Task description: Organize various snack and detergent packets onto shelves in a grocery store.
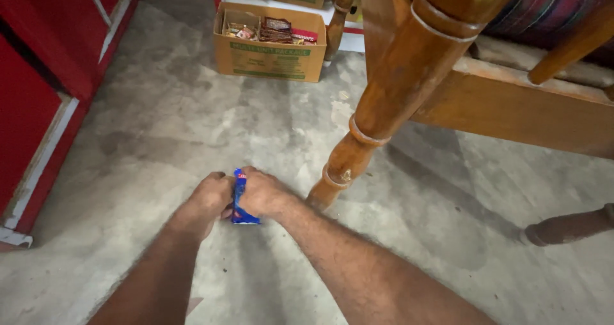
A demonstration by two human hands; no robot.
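A small blue packet (240,198) with a bit of red at its top is pinched between both of my hands, low over the concrete floor (160,127). My left hand (206,202) grips its left side with closed fingers. My right hand (263,194) closes on its right side. Most of the packet is hidden between the hands; only a narrow crumpled strip shows.
A turned wooden furniture leg (384,108) stands just right of my hands, with a wooden rail (524,108) running right and another leg (569,226) lying low. An open cardboard box (268,56) of packets sits at the back. Red cabinets (38,95) line the left.
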